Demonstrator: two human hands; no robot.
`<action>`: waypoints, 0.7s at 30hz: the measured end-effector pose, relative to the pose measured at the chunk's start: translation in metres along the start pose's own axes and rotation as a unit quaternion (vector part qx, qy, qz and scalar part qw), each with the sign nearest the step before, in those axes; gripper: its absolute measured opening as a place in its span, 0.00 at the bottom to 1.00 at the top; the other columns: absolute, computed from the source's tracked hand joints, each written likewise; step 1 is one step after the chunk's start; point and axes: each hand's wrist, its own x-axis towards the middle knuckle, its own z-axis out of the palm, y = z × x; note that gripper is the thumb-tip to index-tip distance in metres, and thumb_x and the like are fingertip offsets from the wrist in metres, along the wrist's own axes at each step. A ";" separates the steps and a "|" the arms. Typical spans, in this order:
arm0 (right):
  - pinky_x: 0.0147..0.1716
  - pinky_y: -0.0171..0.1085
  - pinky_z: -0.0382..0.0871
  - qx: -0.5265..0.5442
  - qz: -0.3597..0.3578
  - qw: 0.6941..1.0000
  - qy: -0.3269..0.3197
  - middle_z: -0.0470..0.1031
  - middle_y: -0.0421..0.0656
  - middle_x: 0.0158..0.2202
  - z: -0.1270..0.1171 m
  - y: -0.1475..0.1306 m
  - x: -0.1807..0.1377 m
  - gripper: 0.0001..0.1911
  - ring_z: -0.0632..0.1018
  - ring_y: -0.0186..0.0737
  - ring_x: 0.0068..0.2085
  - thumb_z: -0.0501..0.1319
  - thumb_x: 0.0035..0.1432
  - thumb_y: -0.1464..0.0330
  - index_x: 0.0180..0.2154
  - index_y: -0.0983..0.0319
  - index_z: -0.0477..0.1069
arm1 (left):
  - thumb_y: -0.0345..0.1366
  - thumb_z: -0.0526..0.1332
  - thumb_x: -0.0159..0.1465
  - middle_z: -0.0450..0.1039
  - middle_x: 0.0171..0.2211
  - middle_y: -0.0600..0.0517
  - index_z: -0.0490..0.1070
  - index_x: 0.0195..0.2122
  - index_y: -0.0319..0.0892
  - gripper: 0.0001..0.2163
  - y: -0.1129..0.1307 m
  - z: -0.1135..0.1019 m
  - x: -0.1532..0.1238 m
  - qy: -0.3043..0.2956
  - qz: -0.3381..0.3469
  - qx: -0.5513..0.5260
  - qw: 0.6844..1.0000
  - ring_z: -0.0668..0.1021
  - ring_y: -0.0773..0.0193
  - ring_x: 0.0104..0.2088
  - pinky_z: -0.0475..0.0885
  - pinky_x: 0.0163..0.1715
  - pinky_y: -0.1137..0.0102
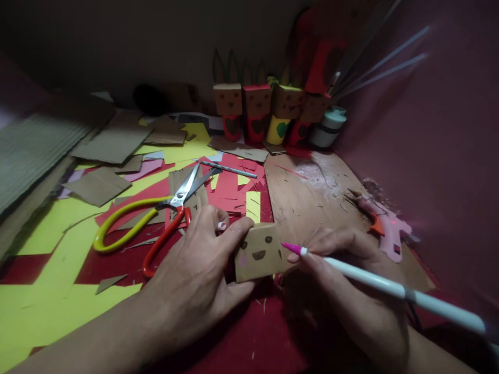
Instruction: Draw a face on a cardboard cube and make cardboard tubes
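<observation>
My left hand (198,259) is closed around a small brown cardboard box (259,259). A face is drawn on its front: two dark eyes, an open mouth and a faint pink cheek on the left. A small white cylinder with a pink end, perhaps a marker cap (222,226), pokes out between the fingers of that hand. In my right hand (343,280) a white marker (362,275) is pinched, its magenta tip pointing left at the box's right edge. Whether the tip touches the cardboard I cannot tell.
Yellow-and-red-handled scissors (179,200) lie open left of my hands, near a grey pencil (228,169). Several cardboard-headed paper figures (257,111) stand at the back. A pink glue gun (385,226) rests by the right wall. Cardboard scraps (113,137) and coloured paper (70,301) cover the left.
</observation>
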 end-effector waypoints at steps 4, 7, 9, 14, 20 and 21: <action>0.19 0.36 0.65 -0.104 -0.113 0.988 0.011 0.72 0.39 0.23 0.004 0.007 -0.010 0.06 0.71 0.35 0.21 0.61 0.56 0.73 0.32 0.56 0.67 | 0.41 0.62 0.59 0.58 0.41 0.46 0.65 0.53 0.44 0.20 0.000 0.002 -0.003 0.015 0.014 0.013 1.000 0.66 0.55 0.40 0.70 0.34 0.61; 0.20 0.36 0.62 -0.146 -0.144 0.978 0.033 0.68 0.37 0.21 0.007 0.008 -0.011 0.07 0.68 0.35 0.20 0.61 0.55 0.73 0.32 0.56 0.66 | 0.40 0.63 0.59 0.58 0.41 0.46 0.63 0.54 0.44 0.22 0.000 0.006 -0.005 0.020 0.027 0.022 0.999 0.67 0.54 0.41 0.70 0.35 0.61; 0.19 0.35 0.62 -0.161 -0.152 0.975 0.023 0.67 0.36 0.20 0.006 0.006 -0.009 0.07 0.67 0.34 0.19 0.60 0.55 0.74 0.31 0.56 0.65 | 0.39 0.63 0.58 0.59 0.41 0.46 0.62 0.54 0.44 0.23 -0.001 0.008 -0.005 0.020 0.027 0.035 0.999 0.67 0.54 0.40 0.69 0.33 0.62; 0.21 0.34 0.65 -0.200 -0.167 0.965 -0.023 0.69 0.37 0.21 0.000 0.000 -0.003 0.08 0.70 0.32 0.20 0.59 0.54 0.76 0.30 0.58 0.64 | 0.39 0.63 0.58 0.60 0.40 0.46 0.61 0.55 0.44 0.24 -0.001 0.011 -0.006 0.021 0.027 0.040 0.999 0.68 0.54 0.39 0.68 0.32 0.63; 0.20 0.33 0.64 -0.207 -0.167 0.963 -0.029 0.69 0.37 0.20 -0.001 -0.003 -0.003 0.08 0.69 0.32 0.20 0.59 0.54 0.77 0.30 0.58 0.64 | 0.37 0.62 0.59 0.61 0.40 0.48 0.60 0.55 0.45 0.23 0.000 0.010 -0.007 0.012 0.028 0.054 0.998 0.68 0.56 0.38 0.68 0.32 0.64; 0.19 0.33 0.64 -0.207 -0.166 0.964 -0.026 0.69 0.37 0.20 0.000 -0.002 -0.004 0.08 0.69 0.32 0.20 0.59 0.54 0.77 0.30 0.58 0.64 | 0.37 0.62 0.59 0.61 0.39 0.48 0.59 0.55 0.45 0.23 0.000 0.010 -0.007 0.013 0.028 0.055 0.998 0.68 0.56 0.38 0.68 0.32 0.64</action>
